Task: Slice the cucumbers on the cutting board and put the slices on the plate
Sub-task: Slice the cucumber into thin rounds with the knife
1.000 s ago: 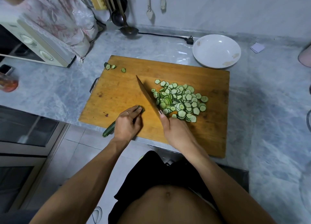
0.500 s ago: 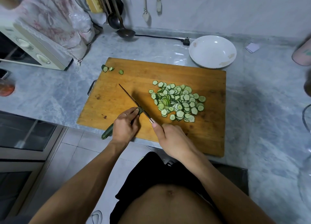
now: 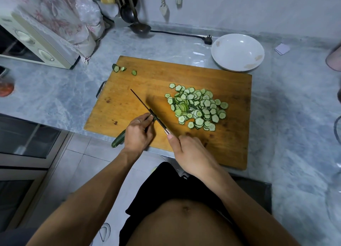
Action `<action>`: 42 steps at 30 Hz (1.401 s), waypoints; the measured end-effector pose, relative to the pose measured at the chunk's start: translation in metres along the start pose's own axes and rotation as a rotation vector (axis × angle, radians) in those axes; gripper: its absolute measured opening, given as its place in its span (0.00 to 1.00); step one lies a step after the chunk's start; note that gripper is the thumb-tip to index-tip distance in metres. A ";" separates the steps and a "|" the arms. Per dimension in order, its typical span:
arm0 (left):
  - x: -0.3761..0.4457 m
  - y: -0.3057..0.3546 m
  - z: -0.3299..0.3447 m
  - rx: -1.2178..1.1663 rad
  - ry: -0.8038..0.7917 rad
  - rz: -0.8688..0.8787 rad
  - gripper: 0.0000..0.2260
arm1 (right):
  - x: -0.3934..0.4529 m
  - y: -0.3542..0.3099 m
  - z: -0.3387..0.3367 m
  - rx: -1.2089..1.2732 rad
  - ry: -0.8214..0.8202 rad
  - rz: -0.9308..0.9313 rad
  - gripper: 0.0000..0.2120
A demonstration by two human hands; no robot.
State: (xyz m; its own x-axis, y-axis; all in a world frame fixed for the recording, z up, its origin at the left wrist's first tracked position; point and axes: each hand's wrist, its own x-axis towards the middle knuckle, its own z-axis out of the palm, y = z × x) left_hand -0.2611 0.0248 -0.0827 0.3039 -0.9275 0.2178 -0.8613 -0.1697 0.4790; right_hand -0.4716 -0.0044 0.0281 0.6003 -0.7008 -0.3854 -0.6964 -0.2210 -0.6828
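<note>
On the cutting board (image 3: 230,135), the knife (image 3: 145,106) meets the cucumber (image 3: 119,140) at the left hand (image 3: 137,133), with the slice pile (image 3: 197,108) to the right of that grip, three end pieces (image 3: 122,69) beyond it, and the plate (image 3: 237,52) farther right behind the board.

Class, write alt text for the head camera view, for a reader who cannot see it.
A person's left hand holds a cucumber at the near edge of a cutting board while the right hand grips a knife cutting its end. A pile of slices lies mid-board; the white plate beyond holds none.
</note>
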 end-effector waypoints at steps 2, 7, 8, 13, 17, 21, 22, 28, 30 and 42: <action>0.000 0.000 0.001 -0.006 -0.005 -0.018 0.17 | 0.005 -0.001 -0.002 0.023 -0.027 0.030 0.25; 0.001 0.003 0.001 -0.008 -0.002 -0.026 0.15 | 0.025 -0.004 0.002 0.060 -0.073 0.083 0.27; 0.001 0.003 0.001 -0.010 0.000 -0.019 0.14 | 0.028 -0.005 0.006 0.059 -0.067 0.090 0.27; 0.000 0.002 -0.001 -0.005 0.002 -0.012 0.13 | 0.030 -0.004 0.019 0.025 -0.007 0.058 0.24; 0.001 0.008 -0.004 -0.016 0.024 -0.036 0.13 | 0.031 0.001 0.011 0.039 0.042 0.019 0.27; 0.000 0.011 -0.007 -0.024 0.033 -0.043 0.14 | 0.031 0.014 -0.002 0.061 0.067 0.047 0.30; 0.000 0.012 -0.007 -0.025 0.036 -0.049 0.14 | 0.031 0.019 -0.004 0.079 0.079 0.058 0.32; 0.005 0.020 -0.014 -0.106 0.043 -0.137 0.12 | 0.031 0.034 -0.023 0.150 0.082 0.064 0.33; 0.006 0.026 -0.022 -0.165 0.112 -0.149 0.12 | 0.028 0.038 -0.026 0.109 0.100 0.022 0.30; 0.036 0.071 -0.055 -0.080 0.013 0.266 0.11 | 0.009 0.042 -0.041 -0.521 0.148 -0.213 0.20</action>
State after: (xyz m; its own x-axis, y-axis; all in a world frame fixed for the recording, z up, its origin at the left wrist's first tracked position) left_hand -0.2890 -0.0026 0.0057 0.0768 -0.9316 0.3553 -0.8765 0.1068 0.4694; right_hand -0.5115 -0.0482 0.0213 0.7132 -0.6831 -0.1569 -0.6904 -0.6459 -0.3259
